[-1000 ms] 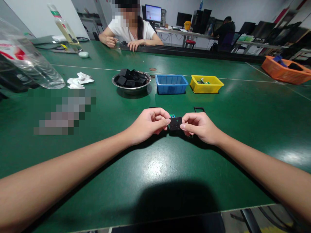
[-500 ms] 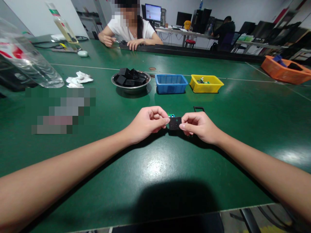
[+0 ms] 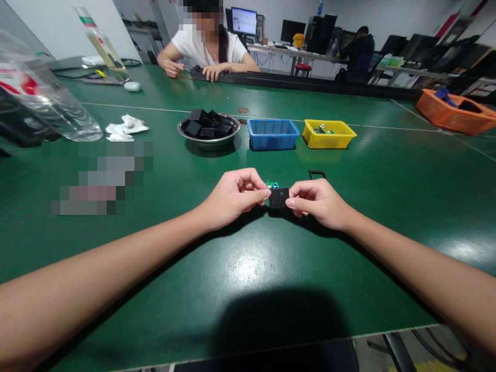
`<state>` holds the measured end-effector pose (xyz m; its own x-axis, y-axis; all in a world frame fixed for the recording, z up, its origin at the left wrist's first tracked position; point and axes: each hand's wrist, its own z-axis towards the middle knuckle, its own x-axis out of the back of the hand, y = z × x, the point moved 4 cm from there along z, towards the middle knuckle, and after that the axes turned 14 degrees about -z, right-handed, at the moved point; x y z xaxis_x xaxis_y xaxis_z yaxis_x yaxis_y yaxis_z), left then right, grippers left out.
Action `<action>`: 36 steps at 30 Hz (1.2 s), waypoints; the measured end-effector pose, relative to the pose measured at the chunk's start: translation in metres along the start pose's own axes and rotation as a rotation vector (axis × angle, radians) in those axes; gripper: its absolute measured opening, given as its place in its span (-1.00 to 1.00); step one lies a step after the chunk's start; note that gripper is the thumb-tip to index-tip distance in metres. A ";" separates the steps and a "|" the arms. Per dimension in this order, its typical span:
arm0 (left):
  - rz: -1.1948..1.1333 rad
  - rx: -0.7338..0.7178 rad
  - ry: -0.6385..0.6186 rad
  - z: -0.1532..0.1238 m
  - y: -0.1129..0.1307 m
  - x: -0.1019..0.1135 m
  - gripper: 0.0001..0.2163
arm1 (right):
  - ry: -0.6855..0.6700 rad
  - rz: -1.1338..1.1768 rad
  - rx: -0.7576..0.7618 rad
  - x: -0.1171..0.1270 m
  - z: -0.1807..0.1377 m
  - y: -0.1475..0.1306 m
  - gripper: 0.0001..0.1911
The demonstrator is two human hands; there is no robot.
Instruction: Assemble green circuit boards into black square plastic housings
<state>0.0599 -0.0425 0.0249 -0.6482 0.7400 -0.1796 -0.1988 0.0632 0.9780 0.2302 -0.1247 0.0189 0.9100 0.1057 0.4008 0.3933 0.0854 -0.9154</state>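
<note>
A flat black plastic plate with small holes is held up between both hands, just above the green table. My left hand pinches its left edge between thumb and fingers. At its right edge, my right hand grips it the same way. A small green circuit board with a blue part shows behind the plate's top edge; whether it is attached cannot be seen. Just beyond my right hand lies a thin black frame, partly hidden by the fingers.
Beyond the hands stand a metal bowl of black plastic boxes, a blue bin and a yellow bin with small circuit boards. An orange basket sits far right. A large bottle and crumpled tissue are left. Another person sits opposite.
</note>
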 end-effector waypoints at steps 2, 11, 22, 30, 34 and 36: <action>0.004 -0.007 0.005 0.000 0.000 0.000 -0.81 | 0.009 0.002 0.004 0.000 0.000 0.000 -0.67; -0.079 0.076 -0.001 0.000 -0.004 -0.001 -0.75 | 0.095 0.076 0.010 0.005 0.002 0.003 -0.62; 0.017 0.090 -0.060 -0.001 0.000 -0.003 -0.80 | 0.095 0.068 0.007 0.005 0.002 0.002 -0.58; 0.028 0.093 -0.097 0.000 -0.002 -0.003 -0.80 | 0.081 0.046 0.001 0.006 0.002 0.003 -0.56; 0.045 0.082 -0.121 0.000 -0.001 -0.002 -0.77 | 0.081 0.036 -0.002 0.006 0.001 0.003 -0.55; 0.047 0.079 -0.135 0.001 -0.001 -0.003 -0.75 | 0.081 0.030 -0.002 0.006 0.002 0.004 -0.54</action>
<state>0.0621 -0.0441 0.0248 -0.5501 0.8261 -0.1225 -0.1083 0.0749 0.9913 0.2369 -0.1222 0.0181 0.9292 0.0273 0.3686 0.3654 0.0818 -0.9273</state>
